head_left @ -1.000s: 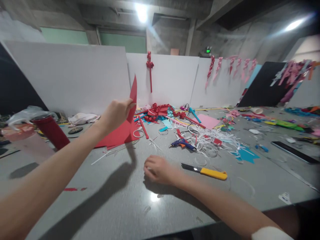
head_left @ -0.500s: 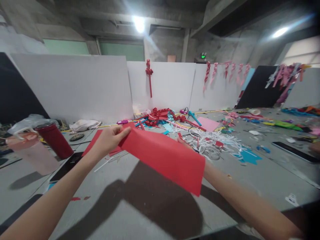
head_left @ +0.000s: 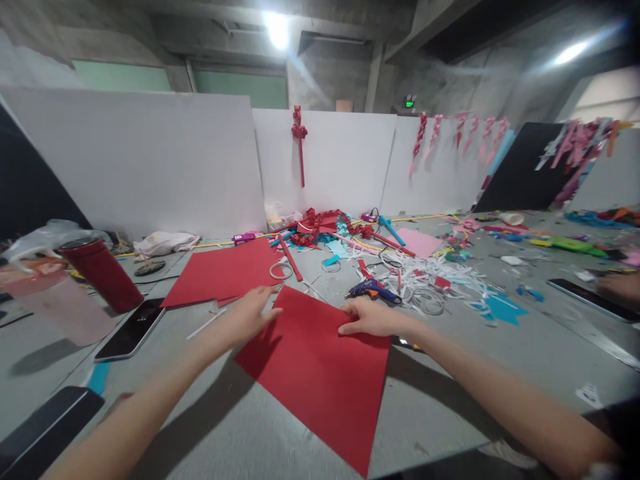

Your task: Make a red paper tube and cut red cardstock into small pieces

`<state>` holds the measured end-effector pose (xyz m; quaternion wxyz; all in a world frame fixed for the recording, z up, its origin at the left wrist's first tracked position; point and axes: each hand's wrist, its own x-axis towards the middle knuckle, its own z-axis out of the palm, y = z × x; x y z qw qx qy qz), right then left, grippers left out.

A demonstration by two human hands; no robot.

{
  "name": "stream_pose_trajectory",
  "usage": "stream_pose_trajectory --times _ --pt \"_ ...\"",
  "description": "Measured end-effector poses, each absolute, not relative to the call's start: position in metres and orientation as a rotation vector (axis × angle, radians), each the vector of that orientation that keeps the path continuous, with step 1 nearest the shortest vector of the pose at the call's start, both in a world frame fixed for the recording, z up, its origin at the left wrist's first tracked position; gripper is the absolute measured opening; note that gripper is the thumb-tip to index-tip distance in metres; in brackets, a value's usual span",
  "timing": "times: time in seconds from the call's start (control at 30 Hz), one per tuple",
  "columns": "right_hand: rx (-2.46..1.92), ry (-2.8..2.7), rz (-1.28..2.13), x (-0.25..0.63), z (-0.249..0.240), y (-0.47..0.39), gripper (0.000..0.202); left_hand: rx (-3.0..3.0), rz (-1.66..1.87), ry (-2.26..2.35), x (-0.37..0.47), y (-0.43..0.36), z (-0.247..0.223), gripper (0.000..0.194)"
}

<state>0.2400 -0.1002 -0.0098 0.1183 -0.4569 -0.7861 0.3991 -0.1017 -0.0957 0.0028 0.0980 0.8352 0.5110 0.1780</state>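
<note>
A red sheet of paper (head_left: 320,373) lies at a slant on the grey table before me, its near corner by the table's front edge. My left hand (head_left: 253,317) is at the sheet's far left corner, thumb and fingers apart, casting a shadow on it. At the far right edge, my right hand (head_left: 370,317) has its thumb on top of the paper and its fingers curled at the edge. Just beyond that hand rests a blue glue gun (head_left: 374,291). More red paper sheets (head_left: 220,273) lie flat behind my left hand.
On the left stand a red tumbler (head_left: 103,277) and a pink bottle (head_left: 57,307), beside a phone (head_left: 131,330) and a black case (head_left: 47,427). White paper strips (head_left: 430,283) litter the right. Another person's hand (head_left: 617,287) shows at the far right, near a phone (head_left: 593,300).
The red sheet came down from mid-air onto the table. My left hand released its corner and moved lower; my right hand, mostly behind the paper before, now shows at its edge.
</note>
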Motion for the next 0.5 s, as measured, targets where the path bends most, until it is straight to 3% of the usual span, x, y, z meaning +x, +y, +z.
stream_pose_trajectory --times 0.13,0.23,0.3,0.4,0.5 --pt "-1.304 -2.585 0.916 0.224 -0.01 -0.083 0.029 2.585 0.559 1.152 -0.057 -0.121 -0.027 0.06" --pt "-1.404 -2.403 0.714 0.208 -0.013 -0.081 0.021 2.583 0.663 1.142 -0.041 -0.129 -0.041 0.071" --pt "-1.44 -2.188 0.693 0.201 -0.018 -0.088 0.034 2.553 0.728 1.189 -0.043 -0.127 -0.046 0.068" --pt "-1.39 -2.077 1.013 0.196 -0.023 -0.112 0.071 2.524 0.715 1.228 -0.057 -0.117 -0.05 0.057" --pt "-1.242 -2.09 1.402 0.195 -0.024 -0.146 0.073 2.529 0.636 1.204 -0.072 -0.111 -0.057 0.054"
